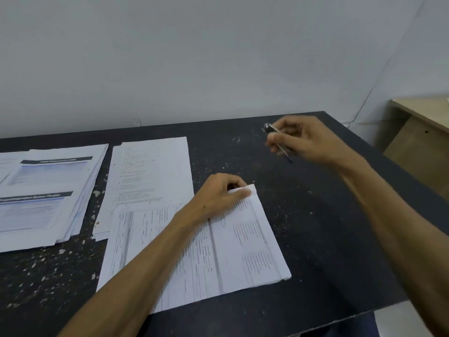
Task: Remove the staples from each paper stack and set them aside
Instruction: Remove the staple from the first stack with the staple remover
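So the left hand [220, 190] is pinching the far right corner of a paper stack [243, 251], fingers curled over the corner and holding it down on the table [328, 227]. That stack is lying near the middle of the table, toward the front edge, turned at an angle. The right hand [306, 139] is hovering above the far right corner of the table, fingers closing round a thin metal tool [277, 139]; too blurry to say what kind. Another paper stack [150, 171] is sitting just behind the first, and a fanned pile of printouts [48, 195] is lying by the left edge.
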{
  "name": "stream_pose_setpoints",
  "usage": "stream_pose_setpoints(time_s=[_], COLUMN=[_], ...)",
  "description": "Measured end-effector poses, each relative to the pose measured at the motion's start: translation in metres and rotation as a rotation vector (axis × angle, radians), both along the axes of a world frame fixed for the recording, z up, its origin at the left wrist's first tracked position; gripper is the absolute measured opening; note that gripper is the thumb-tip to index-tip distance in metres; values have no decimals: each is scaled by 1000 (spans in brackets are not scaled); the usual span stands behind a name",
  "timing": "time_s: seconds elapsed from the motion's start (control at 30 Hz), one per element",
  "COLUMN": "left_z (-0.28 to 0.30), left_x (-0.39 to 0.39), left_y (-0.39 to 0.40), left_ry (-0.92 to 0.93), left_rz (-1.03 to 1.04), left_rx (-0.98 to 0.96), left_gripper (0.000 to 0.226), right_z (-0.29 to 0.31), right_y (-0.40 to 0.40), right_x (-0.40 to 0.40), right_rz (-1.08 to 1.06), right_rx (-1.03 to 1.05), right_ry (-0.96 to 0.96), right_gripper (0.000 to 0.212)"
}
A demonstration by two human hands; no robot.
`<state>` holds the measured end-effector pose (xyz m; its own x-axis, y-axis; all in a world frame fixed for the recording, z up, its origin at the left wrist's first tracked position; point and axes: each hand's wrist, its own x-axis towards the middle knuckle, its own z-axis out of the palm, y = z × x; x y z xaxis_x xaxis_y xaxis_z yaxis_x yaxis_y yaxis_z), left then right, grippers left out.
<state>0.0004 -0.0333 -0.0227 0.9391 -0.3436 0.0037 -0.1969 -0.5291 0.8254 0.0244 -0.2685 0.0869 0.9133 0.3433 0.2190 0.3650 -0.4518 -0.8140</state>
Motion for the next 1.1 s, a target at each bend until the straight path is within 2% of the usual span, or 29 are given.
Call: stream_pose_setpoints(time_s=[0.07,0.17,0.43,0.67,0.83,1.1], left_z=[-1,-3,-6,-7,-8,-8], left_x=[1,3,5,6,7,6], left_y=[-1,-4,-2,-3,-4,-4], left_ry=[-23,-37,-73,-105,-101,-160], left_rz=[2,7,-27,-35,-31,14], left_rx=[5,-1,-81,-84,-65,-9], left_gripper=[9,12,13,11,11,15], right_z=[-2,-17,-41,-59,-67,-81], right_y=[-6,-4,8,12,18,28], right_x=[1,-9,-17,-20,-22,-19], right_rz=[1,18,-25,-88,-114,-174], right_rx=[-187,-266,-122,92,172,186], right_ry=[73,213,388,498,496,423], right_gripper=[14,15,18,17,21,21])
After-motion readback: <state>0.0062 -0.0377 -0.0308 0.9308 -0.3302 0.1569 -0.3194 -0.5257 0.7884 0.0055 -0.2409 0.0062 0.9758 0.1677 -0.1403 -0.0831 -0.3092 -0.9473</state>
